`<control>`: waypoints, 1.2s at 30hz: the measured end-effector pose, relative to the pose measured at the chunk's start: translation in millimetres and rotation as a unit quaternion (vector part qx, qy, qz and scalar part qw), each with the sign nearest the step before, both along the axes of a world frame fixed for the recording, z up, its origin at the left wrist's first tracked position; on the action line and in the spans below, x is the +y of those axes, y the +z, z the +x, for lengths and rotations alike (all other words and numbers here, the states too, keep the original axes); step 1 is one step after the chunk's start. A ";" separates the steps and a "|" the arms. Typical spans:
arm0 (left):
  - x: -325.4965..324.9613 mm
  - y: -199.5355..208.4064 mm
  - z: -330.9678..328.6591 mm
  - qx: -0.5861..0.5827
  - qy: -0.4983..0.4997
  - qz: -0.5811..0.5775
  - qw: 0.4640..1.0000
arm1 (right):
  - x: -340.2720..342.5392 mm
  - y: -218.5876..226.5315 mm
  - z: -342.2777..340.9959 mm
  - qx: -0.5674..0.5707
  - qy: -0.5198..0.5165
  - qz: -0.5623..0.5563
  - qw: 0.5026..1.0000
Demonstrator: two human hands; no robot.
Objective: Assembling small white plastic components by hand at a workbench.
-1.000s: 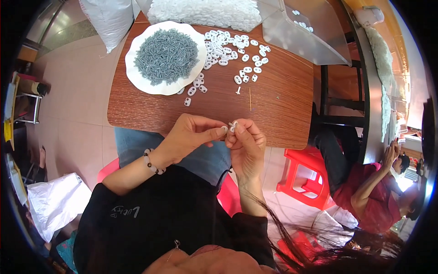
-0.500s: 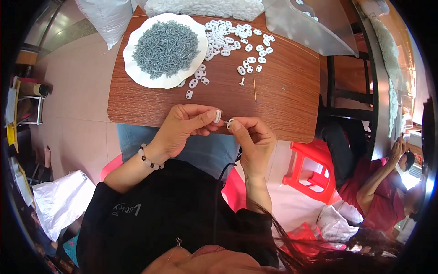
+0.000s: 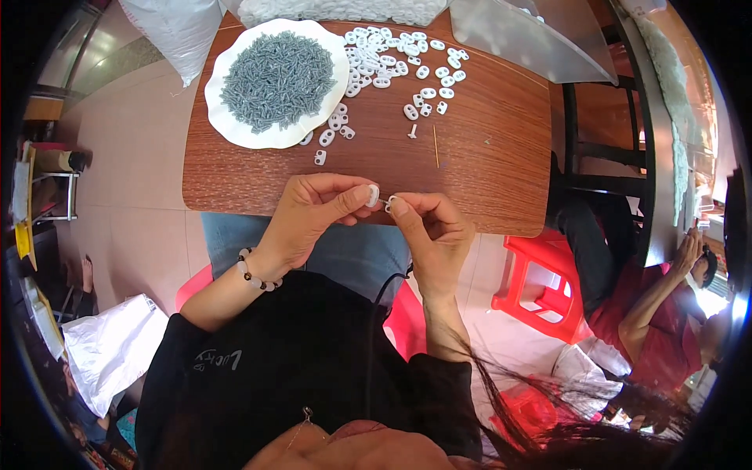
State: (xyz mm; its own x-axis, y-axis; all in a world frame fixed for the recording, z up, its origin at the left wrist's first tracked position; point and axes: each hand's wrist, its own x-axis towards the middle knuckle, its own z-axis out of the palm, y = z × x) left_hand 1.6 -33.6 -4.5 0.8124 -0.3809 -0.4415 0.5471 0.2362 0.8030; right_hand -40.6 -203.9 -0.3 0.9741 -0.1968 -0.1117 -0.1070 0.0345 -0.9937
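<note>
Above the table's near edge, my left hand (image 3: 309, 215) pinches a white oval cord-lock piece (image 3: 373, 196) between thumb and fingers. Close on its right, my right hand (image 3: 439, 227) grips a smaller white plastic piece (image 3: 389, 204), mostly covered by the fingertips. A thin spring seems to bridge the small gap between the pieces. Beyond my hands, a white scalloped plate (image 3: 213, 117) carries a heap of small grey springs (image 3: 278, 82). White two-hole cord-lock pieces (image 3: 372, 59) lie scattered to its right. A white T-shaped plunger (image 3: 412, 131) lies near a thin wooden stick (image 3: 436, 147).
The brown wooden table (image 3: 501, 180) has a clear bag of white parts (image 3: 337, 11) and a translucent bin (image 3: 533, 43) along its far side. A white sack (image 3: 176, 35) stands at far left. Right of me are a red stool (image 3: 509, 274) and another person (image 3: 654, 329).
Both hands stay pinched on their pieces over the table edge, nearly in place. The right hand has shifted slightly left and up. The whole view has tilted a little.
</note>
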 end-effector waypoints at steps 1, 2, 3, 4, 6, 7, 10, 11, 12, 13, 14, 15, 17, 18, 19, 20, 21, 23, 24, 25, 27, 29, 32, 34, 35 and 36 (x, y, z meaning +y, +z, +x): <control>-0.1 0.7 0.1 -0.004 0.001 0.001 1.000 | 0.4 0.9 0.3 0.002 -0.001 -0.003 1.000; -0.3 1.2 0.2 -0.008 0.001 0.002 1.000 | 0.6 0.7 0.5 0.003 -0.001 -0.003 1.000; -0.2 0.2 -0.1 -0.008 0.002 0.002 1.000 | 0.9 -1.1 0.8 0.002 -0.003 -0.005 1.000; -0.2 -1.2 -0.4 -0.018 0.006 0.008 1.000 | 1.1 -2.4 0.9 0.002 -0.005 -0.007 1.000; -0.1 -2.5 -0.8 -0.027 0.012 0.015 0.999 | 1.2 -3.3 0.8 0.007 -0.001 -0.011 1.000; -0.2 -2.8 -0.8 -0.038 0.015 0.017 0.999 | 1.3 -3.7 0.9 0.011 0.002 -0.017 1.000; -1.4 -3.1 -0.9 -0.065 0.018 0.027 0.997 | 2.8 -4.0 1.6 -0.009 -0.003 -0.017 1.000; -2.0 -3.1 -1.0 -0.081 0.021 0.037 0.996 | 2.7 -3.0 1.4 -0.008 -0.004 -0.018 1.000; -1.8 -3.3 -1.3 -0.081 0.022 0.038 0.996 | 3.2 -2.3 1.6 -0.011 -0.002 -0.030 1.000; -1.6 -3.5 -1.5 -0.098 0.026 0.049 0.994 | 3.6 -2.1 1.8 -0.013 -0.001 -0.041 0.999; -1.4 -3.6 -1.8 -0.115 0.031 0.061 0.991 | 4.2 -3.2 1.9 -0.013 0.000 -0.040 0.999; -2.1 -2.2 -1.4 -0.115 0.029 0.060 0.991 | 4.1 -3.9 1.3 -0.017 -0.007 -0.042 0.999; -3.3 1.5 -0.3 -0.112 0.018 0.061 0.992 | 3.0 -4.3 0.1 -0.020 -0.016 -0.046 0.999; -3.5 1.1 -0.5 -0.112 0.019 0.061 0.992 | 2.8 -5.6 0.2 -0.024 -0.015 -0.045 0.999; -3.9 0.4 -0.9 -0.107 0.020 0.057 0.992 | 2.7 -6.2 0.2 -0.028 -0.014 -0.044 0.999; -4.4 -0.2 -1.2 -0.102 0.021 0.052 0.993 | 2.9 -6.1 0.2 -0.028 -0.014 -0.043 0.999; -4.4 -1.6 -1.7 -0.101 0.022 0.053 0.993 | 4.1 -6.7 0.5 -0.030 -0.013 -0.055 0.998; -4.7 -3.9 -2.9 -0.099 0.027 0.030 0.994 | 5.6 -8.2 0.9 -0.032 -0.010 -0.066 0.997; -5.6 -3.2 -3.0 -0.099 0.026 0.028 0.994 | 5.6 -7.3 0.8 -0.029 -0.003 -0.067 0.997; -6.4 -2.0 -3.3 -0.103 0.022 0.025 0.994 | 5.8 -6.6 0.8 -0.026 0.005 -0.068 0.997; -6.1 -0.7 -2.6 -0.107 0.020 0.022 0.994 | 6.6 -7.6 1.0 -0.022 0.012 -0.061 0.998; -2.7 -0.2 -1.2 -0.095 0.016 -0.005 0.995 | 7.1 -8.4 2.2 -0.020 0.023 -0.053 0.998; 4.4 1.1 0.0 -0.067 -0.012 -0.002 0.998 | 4.3 -7.6 3.8 0.009 0.062 0.073 0.995; 5.9 1.1 0.9 -0.050 -0.022 -0.020 0.998 | 1.5 -11.9 1.6 -0.011 0.074 0.089 0.993; 6.6 0.9 1.4 -0.032 -0.036 -0.037 0.998 | 0.7 -11.0 1.1 -0.013 0.078 0.088 0.993; 7.9 0.5 2.0 -0.033 -0.031 -0.037 0.998 | 0.5 -10.3 0.4 -0.018 0.093 0.087 0.992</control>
State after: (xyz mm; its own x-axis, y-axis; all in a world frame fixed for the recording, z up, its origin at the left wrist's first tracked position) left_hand 3.7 -25.7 -4.0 0.8126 -0.4610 -0.3567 0.5088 0.2625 0.8199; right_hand -40.2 -203.4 -10.6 0.9956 0.0052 -0.0936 -0.0929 0.1887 -0.9776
